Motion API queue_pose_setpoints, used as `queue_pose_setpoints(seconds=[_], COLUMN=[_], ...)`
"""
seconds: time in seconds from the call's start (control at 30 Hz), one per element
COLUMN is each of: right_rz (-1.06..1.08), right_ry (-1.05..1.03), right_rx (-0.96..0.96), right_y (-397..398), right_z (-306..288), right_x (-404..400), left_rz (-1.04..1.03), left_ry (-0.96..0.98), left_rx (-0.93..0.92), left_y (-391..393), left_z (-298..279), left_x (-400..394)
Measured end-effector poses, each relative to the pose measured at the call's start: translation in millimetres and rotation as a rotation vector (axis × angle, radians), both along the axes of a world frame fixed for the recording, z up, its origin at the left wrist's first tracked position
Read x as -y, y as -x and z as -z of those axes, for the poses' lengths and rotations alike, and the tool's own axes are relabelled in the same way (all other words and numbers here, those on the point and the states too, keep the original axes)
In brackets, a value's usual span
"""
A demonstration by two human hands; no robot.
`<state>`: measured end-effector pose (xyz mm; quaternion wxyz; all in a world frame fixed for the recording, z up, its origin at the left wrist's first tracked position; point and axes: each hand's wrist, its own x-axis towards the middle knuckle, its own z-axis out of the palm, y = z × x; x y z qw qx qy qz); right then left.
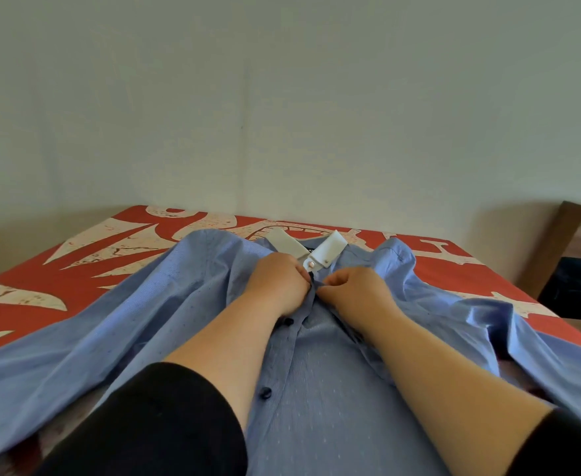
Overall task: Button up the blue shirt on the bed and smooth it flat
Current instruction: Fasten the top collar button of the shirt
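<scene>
Two hands, left hand (277, 281) and right hand (352, 290), are pinching one shirt (333, 389) placket below its collar (311, 249). Two dark buttons (265, 392) are showing. The shirt is lying on a red-and-white bed (76, 262) beside a pale wall (282, 97).

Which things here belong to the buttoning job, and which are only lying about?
Belong to the job:
shirt
white collar
dark buttons
left hand
right hand

Only around:
red patterned bedcover
wooden frame at the right
wall

Red-and-cream patterned bedspread (76, 269); pale wall (282, 97); wooden frame (553, 249) right.
</scene>
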<state>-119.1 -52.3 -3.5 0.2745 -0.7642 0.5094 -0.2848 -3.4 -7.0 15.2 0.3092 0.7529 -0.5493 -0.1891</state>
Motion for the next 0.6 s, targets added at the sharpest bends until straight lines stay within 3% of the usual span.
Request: queue_pose_setpoints(seconds=[0.37, 0.6], right_rz=[0.002, -0.019], right_ry=[0.069, 0.162], right_rx=[0.149, 0.088], right_y=[7.6, 5.3], right_z=[8.7, 12.0], right_x=[5.2, 4.5], left_rz=[-0.069, -0.068], left_ry=[0.052, 0.079], left_rx=[-0.261, -0.376], left_y=[6.2, 8.2], left_z=[6.9, 10.6], left_x=[5.4, 5.7])
